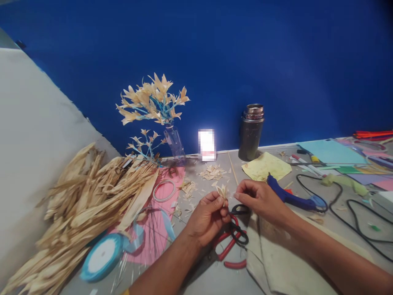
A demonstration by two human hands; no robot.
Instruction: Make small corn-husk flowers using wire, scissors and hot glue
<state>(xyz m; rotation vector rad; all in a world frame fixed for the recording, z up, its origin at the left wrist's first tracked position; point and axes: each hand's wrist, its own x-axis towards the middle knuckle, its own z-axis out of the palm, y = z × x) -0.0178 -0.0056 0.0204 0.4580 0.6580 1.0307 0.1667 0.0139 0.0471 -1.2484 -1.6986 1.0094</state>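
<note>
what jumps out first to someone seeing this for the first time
The deep blue wall fills the top half, and against it stands a vase of pale husk flowers. At bottom centre the left hand and right hand pinch a small husk flower between them. A big heap of dried husks sprawls across the left.
</note>
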